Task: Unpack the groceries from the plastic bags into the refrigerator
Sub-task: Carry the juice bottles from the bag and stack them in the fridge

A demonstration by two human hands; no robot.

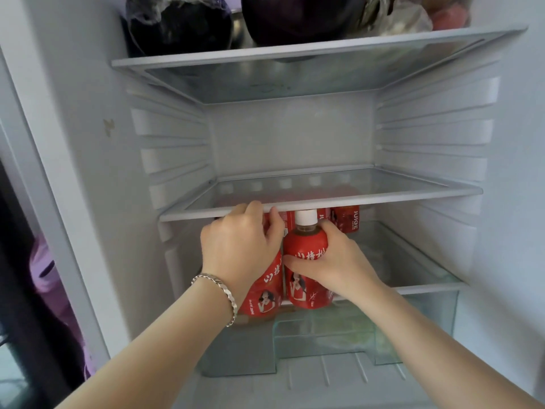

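Both my hands reach into the open refrigerator, under the middle glass shelf (368, 199). My left hand (240, 246), with a silver bracelet on the wrist, grips the top of a red juice bottle (264, 293) whose cap is hidden by the hand. My right hand (333, 261) grips a second red bottle (305, 252) with a white cap, right beside the first. Both bottles stand at the front edge of the lower shelf (427, 287). Behind them stand more red juice bottles (348, 219).
The top shelf (295, 51) carries dark purple eggplants (292, 19) and bagged produce (404, 19). A clear crisper drawer (324, 335) sits below the bottles. The right half of the lower shelf holds a pale plastic bag (374, 258). A purple garment (50, 276) shows at the left.
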